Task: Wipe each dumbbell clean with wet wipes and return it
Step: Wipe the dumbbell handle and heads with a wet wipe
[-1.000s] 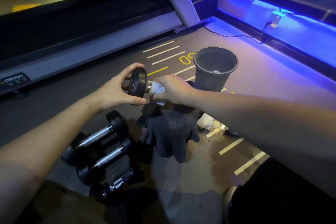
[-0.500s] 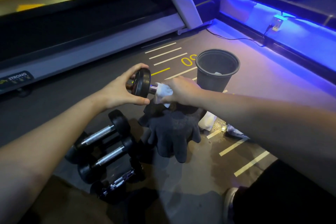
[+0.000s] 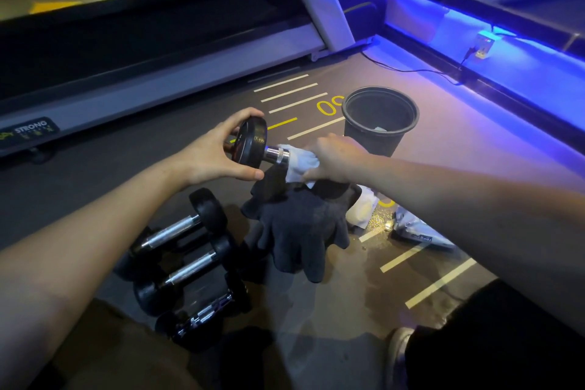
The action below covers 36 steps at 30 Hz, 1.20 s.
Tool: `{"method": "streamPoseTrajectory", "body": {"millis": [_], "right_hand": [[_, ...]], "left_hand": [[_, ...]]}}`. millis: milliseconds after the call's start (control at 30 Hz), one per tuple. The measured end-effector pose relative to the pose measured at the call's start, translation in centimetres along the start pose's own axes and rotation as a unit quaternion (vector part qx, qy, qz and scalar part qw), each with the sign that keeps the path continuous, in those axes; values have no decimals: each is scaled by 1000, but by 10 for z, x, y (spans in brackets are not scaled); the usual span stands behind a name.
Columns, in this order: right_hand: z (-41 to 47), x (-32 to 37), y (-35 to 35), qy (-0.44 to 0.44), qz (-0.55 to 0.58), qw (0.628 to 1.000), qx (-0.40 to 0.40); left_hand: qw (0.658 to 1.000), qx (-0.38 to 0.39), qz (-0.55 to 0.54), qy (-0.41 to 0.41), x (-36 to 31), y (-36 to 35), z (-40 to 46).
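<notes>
While gripped by both hands, dumbbell [image 3: 253,145] level, long axis left-right, wipe-wrapped [image 3: 300,163] handle rightward.

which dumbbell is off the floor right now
The dumbbell held up between both hands: the left hand grips its black end and the right hand wraps a wet wipe round its handle. The other three dumbbells lie on the floor.

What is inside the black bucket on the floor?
Inside the black bucket, one pale crumpled scrap, likely a used wipe, shows near the front wall. The front wall hides the bottom, so anything more there cannot be seen.
</notes>
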State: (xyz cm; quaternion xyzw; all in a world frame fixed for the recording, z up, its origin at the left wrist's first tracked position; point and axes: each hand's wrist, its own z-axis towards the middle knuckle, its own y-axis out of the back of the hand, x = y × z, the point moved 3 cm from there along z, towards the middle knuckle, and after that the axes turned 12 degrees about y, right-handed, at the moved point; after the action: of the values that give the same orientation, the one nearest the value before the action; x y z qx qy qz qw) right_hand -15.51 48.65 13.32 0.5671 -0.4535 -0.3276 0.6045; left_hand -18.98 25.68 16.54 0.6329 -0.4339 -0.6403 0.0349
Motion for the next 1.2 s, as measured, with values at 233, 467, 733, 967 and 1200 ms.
{"method": "streamPoseTrajectory", "body": {"millis": [233,467,733,967,1200], "right_hand": [[3,13,3,3,3,999,-36],[18,42,15,36,17,997,-60],[24,51,20,35,95,993,-58],[26,45,13,39,60,997,-25],[20,38,17,17,21,1000,3]], "left_hand": [[1000,-8,14,-5,1,0,2],[1000,-1,25,-13,1,0,3],[999,4,29,-21,3,1,5],[1000,-3,20,-23,9,0,3],[999,-3,21,-31,5,0,4]]}}
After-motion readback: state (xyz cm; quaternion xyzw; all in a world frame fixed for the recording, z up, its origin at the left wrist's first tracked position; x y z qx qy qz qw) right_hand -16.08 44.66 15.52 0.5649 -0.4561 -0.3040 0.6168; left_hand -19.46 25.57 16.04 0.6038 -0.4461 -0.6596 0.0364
